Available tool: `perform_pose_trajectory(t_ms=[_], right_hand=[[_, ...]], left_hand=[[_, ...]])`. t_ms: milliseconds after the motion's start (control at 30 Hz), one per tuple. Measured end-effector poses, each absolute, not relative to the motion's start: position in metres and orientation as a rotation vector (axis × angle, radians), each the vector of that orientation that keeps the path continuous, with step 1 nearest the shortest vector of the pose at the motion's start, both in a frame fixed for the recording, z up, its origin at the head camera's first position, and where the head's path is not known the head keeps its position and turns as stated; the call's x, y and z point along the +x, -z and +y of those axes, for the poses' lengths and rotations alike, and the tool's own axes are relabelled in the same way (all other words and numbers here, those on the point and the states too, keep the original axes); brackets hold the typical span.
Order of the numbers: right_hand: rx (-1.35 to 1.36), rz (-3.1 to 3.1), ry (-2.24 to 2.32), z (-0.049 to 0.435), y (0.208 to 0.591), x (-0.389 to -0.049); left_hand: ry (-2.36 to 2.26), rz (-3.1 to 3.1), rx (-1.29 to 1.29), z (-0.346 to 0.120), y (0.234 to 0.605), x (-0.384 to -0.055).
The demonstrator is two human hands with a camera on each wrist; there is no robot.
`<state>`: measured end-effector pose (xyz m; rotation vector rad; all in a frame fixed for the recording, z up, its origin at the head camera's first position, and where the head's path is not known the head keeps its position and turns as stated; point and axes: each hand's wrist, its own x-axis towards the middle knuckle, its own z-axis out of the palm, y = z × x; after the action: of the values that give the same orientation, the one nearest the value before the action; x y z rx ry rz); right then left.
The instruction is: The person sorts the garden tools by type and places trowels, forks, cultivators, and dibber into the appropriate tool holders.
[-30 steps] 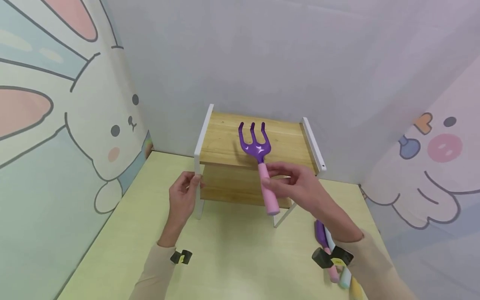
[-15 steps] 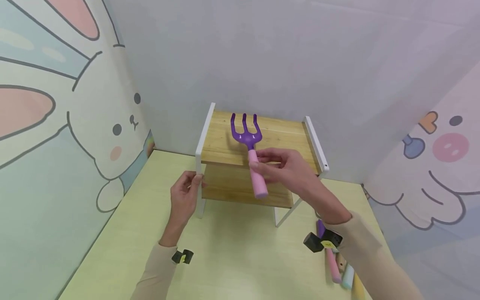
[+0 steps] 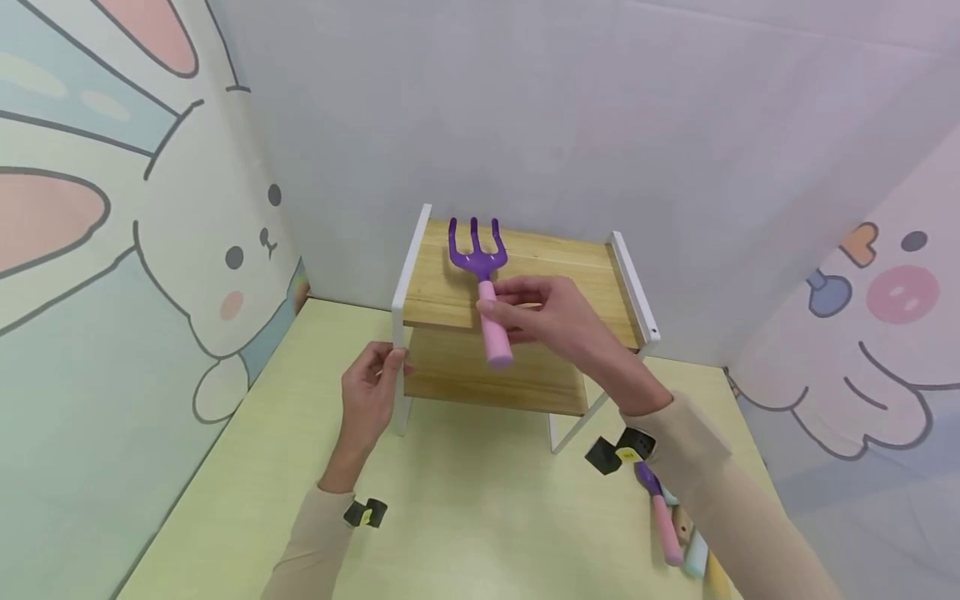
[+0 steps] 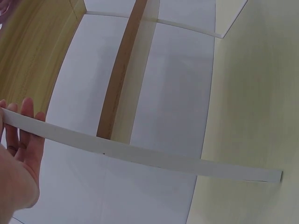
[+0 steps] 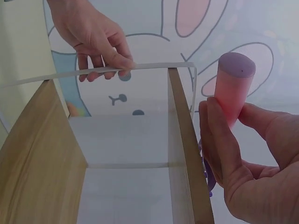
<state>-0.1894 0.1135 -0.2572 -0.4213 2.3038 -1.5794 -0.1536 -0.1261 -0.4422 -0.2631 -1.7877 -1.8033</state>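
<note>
A small hand fork with purple prongs and a pink handle is held in my right hand, thumb on one side and fingers on the other. In the head view it overlaps the left part of the upper wooden board of a two-tier shelf, prongs pointing to the back. My left hand grips the shelf's white front left upright, thumb and fingers around it just below the upper board. The lower board lies beneath, partly covered by the fork handle.
At the right on the pale table lie a purple tool with a pink handle, a light blue handle and a yellow thing; my right sleeve hides part of this group. A grey wall backdrop stands right behind the shelf.
My right hand has carried the hand fork leftward and farther back over the upper board. The left hand stays on the upright. More of the purple and pink tool at the right now shows.
</note>
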Motion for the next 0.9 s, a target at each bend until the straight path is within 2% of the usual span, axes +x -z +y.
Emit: perform_pose_trajectory(t_ms=[900], right_hand=[[-0.436, 2.445, 1.444, 0.078, 0.250, -0.209]], left_hand=[[1.824, -1.779, -0.260, -0.126, 0.445, -0.154]])
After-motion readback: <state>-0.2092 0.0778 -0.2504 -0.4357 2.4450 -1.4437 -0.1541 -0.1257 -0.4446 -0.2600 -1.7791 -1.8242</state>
